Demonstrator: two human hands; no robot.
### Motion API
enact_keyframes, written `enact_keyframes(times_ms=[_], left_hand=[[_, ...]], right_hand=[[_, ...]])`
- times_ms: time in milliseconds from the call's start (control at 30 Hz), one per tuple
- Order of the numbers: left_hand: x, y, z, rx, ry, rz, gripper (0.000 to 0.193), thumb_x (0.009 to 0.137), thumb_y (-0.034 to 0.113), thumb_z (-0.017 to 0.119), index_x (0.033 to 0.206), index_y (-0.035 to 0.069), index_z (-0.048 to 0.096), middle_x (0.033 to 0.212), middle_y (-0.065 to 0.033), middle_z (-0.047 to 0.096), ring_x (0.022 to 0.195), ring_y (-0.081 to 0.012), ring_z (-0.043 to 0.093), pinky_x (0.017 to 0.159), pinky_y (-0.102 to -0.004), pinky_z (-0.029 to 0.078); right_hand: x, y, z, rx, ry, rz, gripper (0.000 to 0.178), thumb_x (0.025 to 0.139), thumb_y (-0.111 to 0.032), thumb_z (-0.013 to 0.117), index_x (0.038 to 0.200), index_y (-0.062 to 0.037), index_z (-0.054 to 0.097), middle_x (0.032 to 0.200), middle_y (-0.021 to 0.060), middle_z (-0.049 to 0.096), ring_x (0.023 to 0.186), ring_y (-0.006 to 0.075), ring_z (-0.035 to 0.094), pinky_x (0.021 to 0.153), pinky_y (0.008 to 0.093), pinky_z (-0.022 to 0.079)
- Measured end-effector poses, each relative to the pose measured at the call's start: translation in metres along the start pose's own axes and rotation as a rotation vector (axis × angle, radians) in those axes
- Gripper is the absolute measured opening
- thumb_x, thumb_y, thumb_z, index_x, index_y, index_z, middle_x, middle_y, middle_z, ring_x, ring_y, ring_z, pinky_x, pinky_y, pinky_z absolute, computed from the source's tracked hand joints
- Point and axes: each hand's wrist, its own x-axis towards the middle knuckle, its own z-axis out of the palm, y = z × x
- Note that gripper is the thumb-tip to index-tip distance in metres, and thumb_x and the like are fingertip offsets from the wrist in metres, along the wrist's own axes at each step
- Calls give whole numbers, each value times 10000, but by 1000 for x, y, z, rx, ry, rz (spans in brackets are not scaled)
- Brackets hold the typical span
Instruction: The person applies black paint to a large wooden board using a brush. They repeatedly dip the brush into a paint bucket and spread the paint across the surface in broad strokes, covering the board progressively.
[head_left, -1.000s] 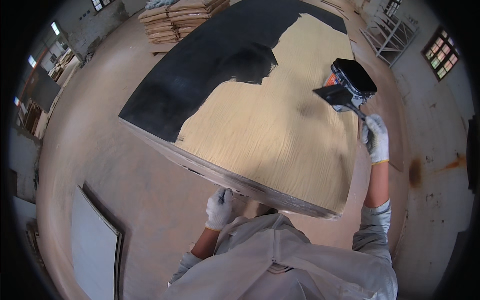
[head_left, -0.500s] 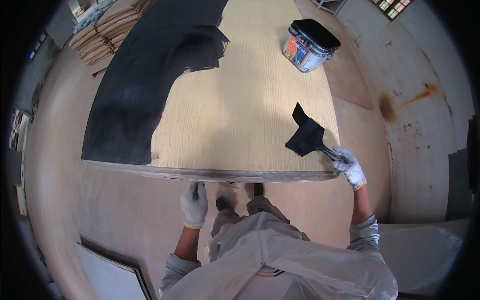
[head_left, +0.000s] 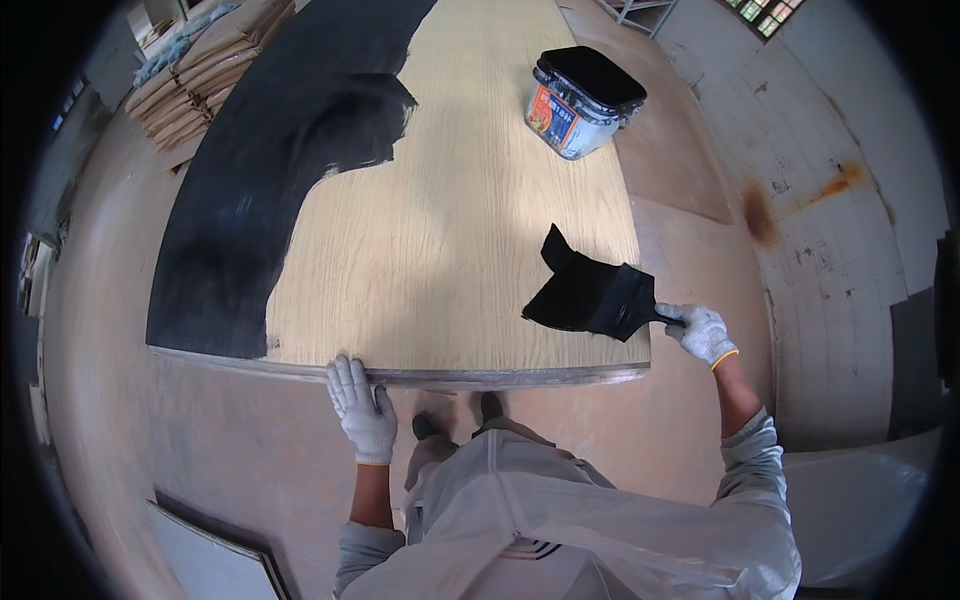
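Note:
A wide black paintbrush (head_left: pixel 628 302) lies across the right part of a board with a pale wood-grain face (head_left: pixel 450 270). My right hand (head_left: pixel 702 333), in a white knit glove, is closed round its handle just past the board's right edge. Left of the brush is a patch of black paint (head_left: pixel 566 292); where bristles end and paint begins is hard to tell. My left hand (head_left: pixel 362 410), gloved too, reaches the board's front edge with fingers stretched out and their tips at its top. It holds nothing. Black paint (head_left: pixel 225 220) covers the board's left side.
A plastic paint bucket (head_left: pixel 575 115) filled with black stands on the board's far right. Wrapped brown bundles (head_left: pixel 200 75) are stacked beyond the left edge. Flat panels (head_left: pixel 215 550) rest on the floor at lower left. A stained wall (head_left: pixel 800 220) rises on the right.
My left hand has opened from a fist and moved up to the board's front edge. The brush has turned more sideways, and the black patch beside it looks larger. The view has shifted slightly.

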Motion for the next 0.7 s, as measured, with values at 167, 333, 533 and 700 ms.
enact_keyframes(times_ms=[167, 333, 533, 700], left_hand=[[-2, 0, 7, 37, 4, 30, 722, 910, 44, 632, 1609, -5, 460, 1690, -243, 414, 1590, -483, 320, 1311, -584, 237], [5, 8, -8, 53, -18, -12, 735, 858, 21, 623, 1584, 35, 511, 1664, -226, 460, 1572, -460, 367, 1313, -576, 247], [2, 7, -15, -9, -16, -79, 740, 838, 7, 625, 1569, 63, 533, 1654, -206, 477, 1560, -433, 397, 1310, -553, 273], [7, -7, -28, -74, -117, -22, 707, 870, 57, 653, 1567, 98, 538, 1687, -162, 444, 1576, -362, 392, 1319, -523, 268]], right_hand=[[84, 5, 1, -76, 106, -219, 424, 953, -278, 745, 1376, -296, 731, 1153, 118, 783, 1049, 352, 734, 925, 457, 584], [156, -121, -26, -69, 68, -539, 433, 951, -265, 727, 1383, -288, 725, 1147, 115, 788, 1037, 350, 741, 909, 465, 589], [213, -314, -46, -154, 25, -651, 483, 960, -320, 638, 1440, -332, 687, 1278, 141, 758, 1163, 367, 720, 1002, 468, 566], [285, -399, -62, -36, 64, -546, 478, 954, -324, 653, 1425, -267, 713, 1391, 161, 712, 1278, 362, 678, 1092, 447, 531]])
